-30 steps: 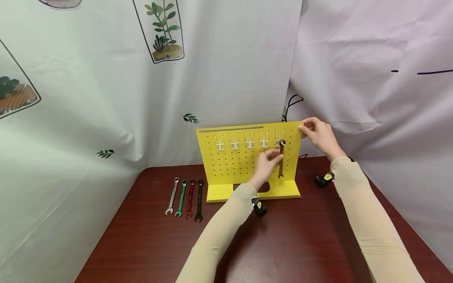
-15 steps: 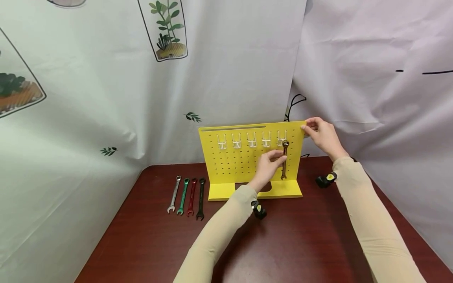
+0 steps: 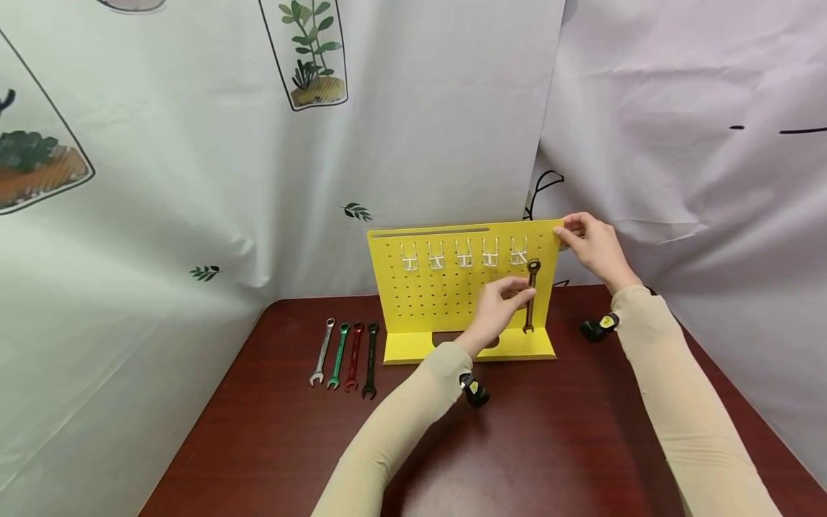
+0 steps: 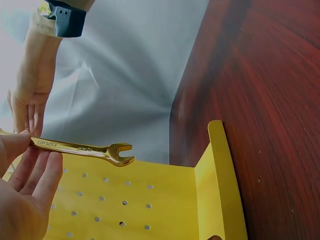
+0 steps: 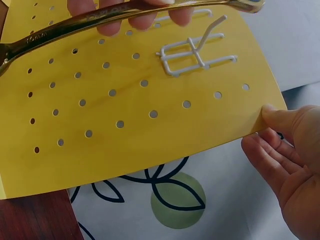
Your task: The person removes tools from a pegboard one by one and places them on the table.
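My left hand (image 3: 494, 310) pinches a gold combination wrench (image 3: 530, 312) by its shaft, thumb on one side and fingers on the other. The wrench hangs upright before the yellow pegboard (image 3: 420, 298), ring end up, open end (image 4: 120, 154) down. In the right wrist view the white hook (image 5: 200, 59) nearest it carries nothing, and the wrench is apart from it. My right hand (image 3: 597, 250) grips the pegboard's upper right corner, thumb (image 5: 277, 119) on the front and fingers behind.
Left of the board, silver (image 3: 322, 352), green (image 3: 339, 357), red (image 3: 354, 357) and black (image 3: 371, 361) wrenches lie side by side on the dark red table (image 3: 258, 445). More white hooks (image 3: 436, 255) line the board's top. A pale cloth (image 3: 420, 143) hangs close behind.
My left hand has drawn the gold wrench rightward and slightly down, its ring end moving away from the rightmost hook. The right hand keeps its grip on the board. The head view has shifted slightly.
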`<action>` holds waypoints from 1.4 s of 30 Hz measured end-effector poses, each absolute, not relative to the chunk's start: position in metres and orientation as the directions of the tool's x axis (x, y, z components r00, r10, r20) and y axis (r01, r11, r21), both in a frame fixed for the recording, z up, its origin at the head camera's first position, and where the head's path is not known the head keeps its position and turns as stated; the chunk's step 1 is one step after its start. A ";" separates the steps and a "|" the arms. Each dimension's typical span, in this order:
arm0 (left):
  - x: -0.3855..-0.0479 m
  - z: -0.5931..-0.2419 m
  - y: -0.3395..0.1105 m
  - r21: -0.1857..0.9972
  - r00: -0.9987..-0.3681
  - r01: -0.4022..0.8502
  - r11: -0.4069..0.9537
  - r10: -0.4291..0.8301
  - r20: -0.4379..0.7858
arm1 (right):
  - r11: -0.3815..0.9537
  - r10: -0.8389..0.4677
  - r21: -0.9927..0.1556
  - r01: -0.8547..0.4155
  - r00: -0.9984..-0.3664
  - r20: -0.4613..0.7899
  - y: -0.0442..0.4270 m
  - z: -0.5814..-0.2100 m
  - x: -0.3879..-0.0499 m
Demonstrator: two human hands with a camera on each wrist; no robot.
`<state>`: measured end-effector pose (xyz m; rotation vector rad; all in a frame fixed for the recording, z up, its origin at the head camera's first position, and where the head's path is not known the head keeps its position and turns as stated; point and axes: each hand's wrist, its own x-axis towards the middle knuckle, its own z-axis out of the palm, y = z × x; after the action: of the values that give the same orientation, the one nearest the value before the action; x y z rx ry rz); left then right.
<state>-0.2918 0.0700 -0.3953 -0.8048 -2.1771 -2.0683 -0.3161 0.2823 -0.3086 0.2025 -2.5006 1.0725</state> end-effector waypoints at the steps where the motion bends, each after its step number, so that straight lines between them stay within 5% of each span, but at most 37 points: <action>1: -0.291 -0.395 0.070 0.923 -0.863 0.383 -0.030 0.345 0.369 | 0.694 0.028 -0.660 -0.288 -0.905 0.425 0.282 -0.309 -0.316; 42: -0.283 -0.374 -0.056 0.916 -0.869 0.387 0.103 0.375 0.324 | 0.700 0.026 -0.661 -0.270 -0.915 0.402 0.284 -0.309 -0.320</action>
<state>-0.2829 -0.0556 -0.3743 -0.8029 -2.3255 -1.9380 -0.3198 0.2840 -0.3093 0.1898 -2.5277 1.0687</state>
